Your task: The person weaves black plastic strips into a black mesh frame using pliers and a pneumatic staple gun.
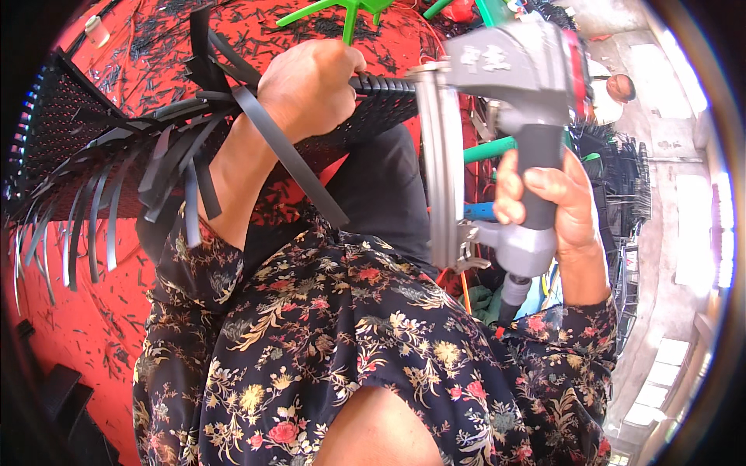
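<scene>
My right hand (571, 198) is wrapped round the black grip of a grey air stapler (505, 74). The stapler is raised, its long magazine (441, 171) beside the right end of a woven black panel (385, 87). An air hose fitting (514, 291) hangs below the grip. My left hand (311, 89) is closed at the panel's upper edge; its fingertips are partly hidden. Loose flat black strips (105, 206) fringe the panel at the left, and one long strip (291, 159) lies across my left wrist. The panel rests near my dark-trousered leg (385, 186).
Black strip scraps litter the red floor covering (93, 334). A green plastic stool (334, 9) stands at the far side. Another person (610, 93) sits at the far right, near bundles of black strips (618, 171). Dark pieces (62, 404) lie lower left.
</scene>
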Demonstrator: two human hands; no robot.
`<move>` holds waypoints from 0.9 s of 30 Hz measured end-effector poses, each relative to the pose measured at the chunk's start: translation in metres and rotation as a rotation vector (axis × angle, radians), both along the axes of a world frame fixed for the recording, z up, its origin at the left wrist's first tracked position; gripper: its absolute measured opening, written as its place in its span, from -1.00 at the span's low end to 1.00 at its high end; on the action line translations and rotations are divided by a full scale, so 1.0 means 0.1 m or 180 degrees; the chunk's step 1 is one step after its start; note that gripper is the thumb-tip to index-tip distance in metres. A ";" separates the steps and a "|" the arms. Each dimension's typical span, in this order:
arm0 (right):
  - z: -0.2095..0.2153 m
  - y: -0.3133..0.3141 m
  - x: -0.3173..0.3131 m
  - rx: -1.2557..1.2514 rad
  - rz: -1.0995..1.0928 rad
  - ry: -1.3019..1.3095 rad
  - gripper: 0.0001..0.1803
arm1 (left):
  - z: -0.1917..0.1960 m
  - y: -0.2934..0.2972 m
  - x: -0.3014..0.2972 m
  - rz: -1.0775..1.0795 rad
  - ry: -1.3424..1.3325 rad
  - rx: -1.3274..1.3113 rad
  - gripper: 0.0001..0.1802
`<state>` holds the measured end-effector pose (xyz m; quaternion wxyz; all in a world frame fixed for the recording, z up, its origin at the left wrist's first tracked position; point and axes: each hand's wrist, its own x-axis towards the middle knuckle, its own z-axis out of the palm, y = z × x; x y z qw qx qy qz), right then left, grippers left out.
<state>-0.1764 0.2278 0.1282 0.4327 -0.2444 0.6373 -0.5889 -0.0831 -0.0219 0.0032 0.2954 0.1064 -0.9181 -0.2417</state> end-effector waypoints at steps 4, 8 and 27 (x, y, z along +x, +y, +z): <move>-0.09 0.46 -0.34 -0.0069 -0.0600 0.0288 -0.71 | -0.10 -0.17 0.09 0.0090 0.0008 0.0138 -0.49; -0.42 1.23 -0.88 0.0813 -0.1436 0.1150 -0.64 | -0.28 -0.35 0.15 -0.0190 0.0289 0.0163 -0.31; -1.29 3.54 -1.39 0.3770 -0.2767 0.3365 -0.48 | -0.02 -1.01 0.68 -0.0172 -0.0159 0.1527 -0.34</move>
